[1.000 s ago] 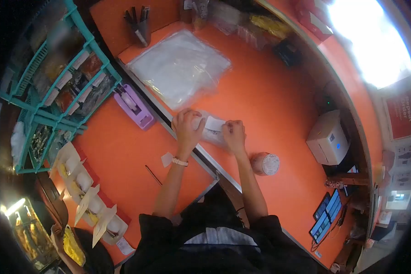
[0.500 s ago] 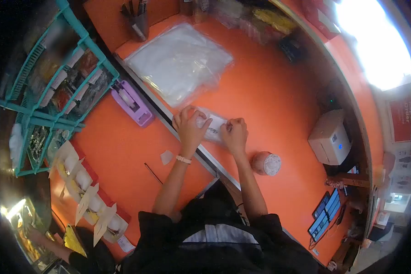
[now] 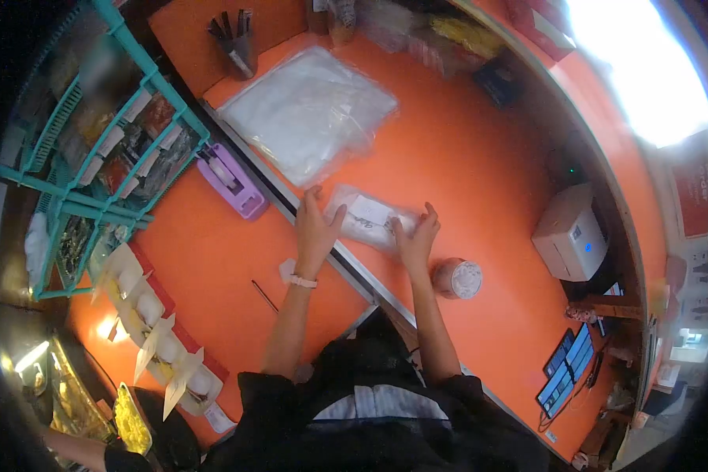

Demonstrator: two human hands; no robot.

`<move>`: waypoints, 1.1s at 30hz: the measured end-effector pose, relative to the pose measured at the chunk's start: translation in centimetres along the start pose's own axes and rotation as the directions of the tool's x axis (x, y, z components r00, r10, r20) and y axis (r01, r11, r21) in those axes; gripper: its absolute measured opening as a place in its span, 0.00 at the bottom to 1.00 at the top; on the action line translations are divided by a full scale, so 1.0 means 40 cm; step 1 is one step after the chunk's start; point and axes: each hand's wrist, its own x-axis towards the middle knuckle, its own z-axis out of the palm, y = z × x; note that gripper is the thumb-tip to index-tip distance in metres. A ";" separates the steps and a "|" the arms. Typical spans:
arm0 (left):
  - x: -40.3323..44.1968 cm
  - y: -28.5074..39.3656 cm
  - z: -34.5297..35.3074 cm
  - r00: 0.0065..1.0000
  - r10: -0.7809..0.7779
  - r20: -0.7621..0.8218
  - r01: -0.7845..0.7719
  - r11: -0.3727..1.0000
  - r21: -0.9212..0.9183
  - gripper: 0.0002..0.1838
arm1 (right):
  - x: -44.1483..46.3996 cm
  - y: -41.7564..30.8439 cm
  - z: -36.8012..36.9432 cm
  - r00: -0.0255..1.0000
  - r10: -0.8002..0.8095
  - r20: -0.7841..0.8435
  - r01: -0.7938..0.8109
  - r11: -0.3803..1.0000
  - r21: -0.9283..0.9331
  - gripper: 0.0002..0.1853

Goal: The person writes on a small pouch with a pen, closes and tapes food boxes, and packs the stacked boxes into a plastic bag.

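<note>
A flat package in clear plastic (image 3: 340, 212) lies on the orange counter, with a white paper label (image 3: 372, 211) bearing dark handwriting on top. My left hand (image 3: 315, 237), a pale band at its wrist, is at the package's left end, thumb and fingers spread. At the other end is my right hand (image 3: 417, 242), also open, its thumb by the package's edge; whether it touches is hard to tell. To the right of that forearm stands a round container with a pale, speckled top (image 3: 458, 279).
Clear plastic bags (image 3: 307, 110) are stacked behind the package. A purple tape dispenser (image 3: 232, 181) sits left of the metal strip, near teal baskets (image 3: 126, 149). A thin dark stick (image 3: 265, 296) lies nearer me. White box-shaped device (image 3: 572, 236) at right. Another person's arm (image 3: 79, 450) shows lower left.
Both hands have opened and drawn apart from the package, uncovering more of its label. The other person's arm at lower left has moved down, and a yellow-filled tray there shows more fully.
</note>
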 end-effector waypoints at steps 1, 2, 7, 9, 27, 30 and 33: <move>-0.004 0.007 -0.014 1.000 0.006 -0.007 -0.006 1.000 0.004 0.23 | 0.001 0.017 -0.005 0.987 0.118 0.110 -0.135 0.977 0.164 0.41; -0.001 0.017 -0.028 0.982 -0.078 0.170 0.065 0.994 0.085 0.24 | 0.003 0.028 -0.002 0.950 0.208 0.231 -0.275 0.910 0.311 0.44; 0.043 0.001 -0.028 0.836 -0.148 0.528 0.091 0.987 0.134 0.29 | -0.023 0.051 0.047 0.938 0.078 0.339 -0.257 0.812 0.523 0.48; 0.036 -0.024 -0.027 0.823 -0.057 0.565 0.086 0.996 -0.025 0.29 | -0.029 -0.017 -0.012 0.977 -0.053 0.207 -0.058 0.867 0.494 0.48; 0.713 0.345 0.425 0.875 -0.119 0.469 0.467 -0.053 -0.883 0.21 | 0.159 0.109 -0.572 0.929 0.188 -0.318 -0.017 0.881 0.472 0.40; 0.926 0.368 0.570 0.957 -0.176 0.232 0.246 0.064 -0.967 0.21 | 0.150 0.194 -0.591 0.896 0.295 -0.331 -0.146 0.902 0.407 0.38; 1.028 0.398 0.623 0.981 -0.076 0.179 0.191 0.205 -0.960 0.23 | 0.156 0.237 -0.590 0.937 0.243 -0.251 -0.158 0.936 0.315 0.41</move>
